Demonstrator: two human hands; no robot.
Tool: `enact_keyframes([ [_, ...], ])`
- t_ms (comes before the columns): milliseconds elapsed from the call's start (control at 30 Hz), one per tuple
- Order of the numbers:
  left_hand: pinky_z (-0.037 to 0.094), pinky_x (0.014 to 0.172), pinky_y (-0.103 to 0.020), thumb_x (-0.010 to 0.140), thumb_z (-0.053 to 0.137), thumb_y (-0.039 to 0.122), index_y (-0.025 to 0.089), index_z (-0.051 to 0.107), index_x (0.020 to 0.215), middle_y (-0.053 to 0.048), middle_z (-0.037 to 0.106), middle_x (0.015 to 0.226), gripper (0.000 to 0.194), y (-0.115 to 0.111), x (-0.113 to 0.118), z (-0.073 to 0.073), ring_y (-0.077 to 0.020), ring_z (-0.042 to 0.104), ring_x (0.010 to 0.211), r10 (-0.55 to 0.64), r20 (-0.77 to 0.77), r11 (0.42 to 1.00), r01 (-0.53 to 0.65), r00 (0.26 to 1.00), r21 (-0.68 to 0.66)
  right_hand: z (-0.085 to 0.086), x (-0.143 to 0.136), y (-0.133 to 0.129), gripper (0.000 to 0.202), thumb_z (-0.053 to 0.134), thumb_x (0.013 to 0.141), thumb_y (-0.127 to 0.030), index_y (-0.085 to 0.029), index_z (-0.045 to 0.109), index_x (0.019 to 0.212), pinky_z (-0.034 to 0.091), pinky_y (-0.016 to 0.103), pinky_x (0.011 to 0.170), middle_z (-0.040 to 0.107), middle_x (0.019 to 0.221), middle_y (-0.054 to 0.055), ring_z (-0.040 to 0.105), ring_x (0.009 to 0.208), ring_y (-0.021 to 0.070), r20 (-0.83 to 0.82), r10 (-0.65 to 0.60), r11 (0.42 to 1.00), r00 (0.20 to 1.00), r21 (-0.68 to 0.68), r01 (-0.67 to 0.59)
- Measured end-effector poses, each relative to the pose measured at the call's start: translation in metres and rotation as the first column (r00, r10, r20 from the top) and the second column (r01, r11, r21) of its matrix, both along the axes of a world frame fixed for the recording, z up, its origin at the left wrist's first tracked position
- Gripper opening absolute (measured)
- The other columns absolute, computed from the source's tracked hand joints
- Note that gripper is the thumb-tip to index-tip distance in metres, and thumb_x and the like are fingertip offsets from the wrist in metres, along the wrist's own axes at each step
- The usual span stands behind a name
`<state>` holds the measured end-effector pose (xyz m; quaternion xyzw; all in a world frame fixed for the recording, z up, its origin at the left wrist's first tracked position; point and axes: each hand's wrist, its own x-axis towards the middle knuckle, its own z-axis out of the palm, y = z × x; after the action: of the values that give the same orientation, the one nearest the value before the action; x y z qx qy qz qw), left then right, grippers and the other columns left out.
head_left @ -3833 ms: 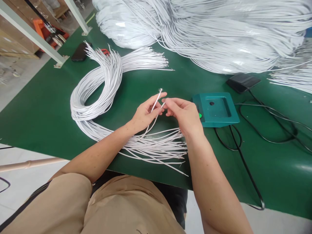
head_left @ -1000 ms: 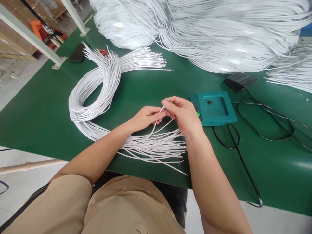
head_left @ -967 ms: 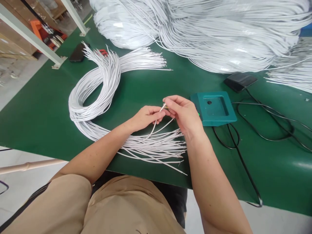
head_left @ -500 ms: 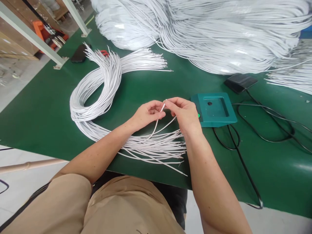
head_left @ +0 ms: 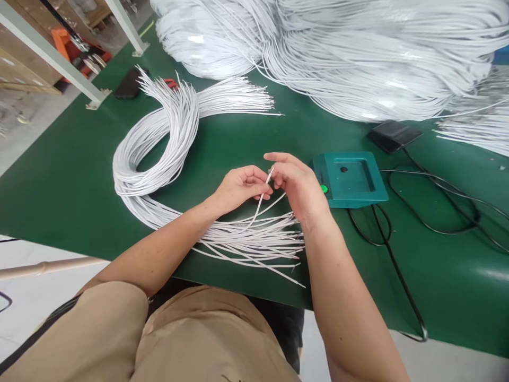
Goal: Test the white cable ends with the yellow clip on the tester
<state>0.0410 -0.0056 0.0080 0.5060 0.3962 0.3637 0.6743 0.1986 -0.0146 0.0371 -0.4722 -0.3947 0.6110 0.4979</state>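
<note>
Between thumb and fingers, my left hand [head_left: 247, 185] pinches a white wire [head_left: 260, 204] near its upper tip. My right hand [head_left: 299, 183] is just right of that tip, its index finger raised and the other fingers curled; a second white wire runs up to its underside, and whether the fingers hold anything is hard to see. Below both hands lie the loose ends of a coiled bundle of white wires [head_left: 139, 172], which loops on the green table [head_left: 246, 140]. Close to the right hand sits a teal device [head_left: 350, 180] with a lit green button.
A large heap of white wires [head_left: 358, 63] covers the back of the table. Black cables [head_left: 400, 270] run over the right side, by a black box [head_left: 393, 136]. At the back left are a dark object [head_left: 129, 85], red handles [head_left: 170, 83] and a metal post [head_left: 51, 50].
The fingers of my right hand have loosened from the wire tip, and the index finger has lifted. My left hand has shifted slightly right with the wire.
</note>
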Motion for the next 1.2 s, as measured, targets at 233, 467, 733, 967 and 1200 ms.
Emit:
enact_keyframes([
  [233, 0.053, 0.064, -0.023, 0.071, 0.081, 0.023, 0.011, 0.062, 0.086, -0.004, 0.074, 0.076, 0.027, -0.001, -0.001, 0.003, -0.0140, 0.072, 0.067, -0.006, 0.029, 1.000, 0.006, 1.000, -0.017, -0.003, 0.005, -0.001, 0.017, 0.081, 0.067, -0.033, -0.017, 0.074, 0.070, 0.039, 0.025, 0.060, 0.067, 0.070, 0.000, 0.045, 0.060, 0.0080, 0.085, -0.035, 0.999, 0.996, 0.041, 0.031],
  [467, 0.053, 0.065, -0.023, 0.072, 0.082, 0.027, 0.011, 0.062, 0.088, -0.004, 0.074, 0.078, 0.031, 0.001, -0.004, 0.002, -0.0131, 0.071, 0.068, 0.019, 0.032, 1.000, -0.019, 0.999, 0.003, -0.002, 0.008, 0.000, 0.014, 0.077, 0.071, -0.028, -0.017, 0.079, 0.081, 0.042, 0.025, 0.062, 0.073, 0.082, 0.003, 0.048, 0.061, 0.0080, 0.101, 0.005, 0.999, 0.995, 0.044, -0.010],
  [733, 0.052, 0.065, -0.024, 0.071, 0.081, 0.027, 0.011, 0.061, 0.086, -0.005, 0.074, 0.078, 0.030, 0.001, -0.004, -0.001, -0.0142, 0.072, 0.070, 0.070, 0.016, 0.997, -0.070, 0.997, 0.022, 0.005, 0.003, -0.003, 0.008, 0.063, 0.068, -0.019, -0.015, 0.068, 0.063, 0.040, 0.023, 0.054, 0.061, 0.061, -0.002, 0.049, 0.055, 0.0091, 0.389, -0.074, 0.997, 0.918, 0.018, 0.073],
  [967, 0.053, 0.066, -0.023, 0.072, 0.080, 0.023, 0.011, 0.061, 0.086, -0.005, 0.074, 0.078, 0.027, 0.001, -0.004, -0.001, -0.0145, 0.072, 0.070, 0.078, 0.002, 0.997, -0.078, 0.997, 0.012, -0.001, 0.005, -0.002, 0.020, 0.064, 0.080, -0.034, -0.016, 0.071, 0.085, 0.047, 0.026, 0.069, 0.069, 0.079, 0.001, 0.058, 0.068, 0.0116, 0.426, -0.040, 0.979, 0.904, 0.198, -0.050],
  [1200, 0.053, 0.067, -0.021, 0.074, 0.081, 0.030, 0.011, 0.066, 0.091, -0.005, 0.074, 0.089, 0.030, 0.002, -0.006, -0.002, -0.0109, 0.071, 0.073, 0.062, 0.038, 0.998, -0.061, 0.997, -0.008, -0.013, 0.004, 0.002, 0.014, 0.059, 0.082, -0.023, -0.017, 0.070, 0.077, 0.047, 0.029, 0.070, 0.069, 0.071, 0.000, 0.061, 0.068, 0.0141, 0.527, -0.092, 0.963, 0.845, 0.263, -0.059],
])
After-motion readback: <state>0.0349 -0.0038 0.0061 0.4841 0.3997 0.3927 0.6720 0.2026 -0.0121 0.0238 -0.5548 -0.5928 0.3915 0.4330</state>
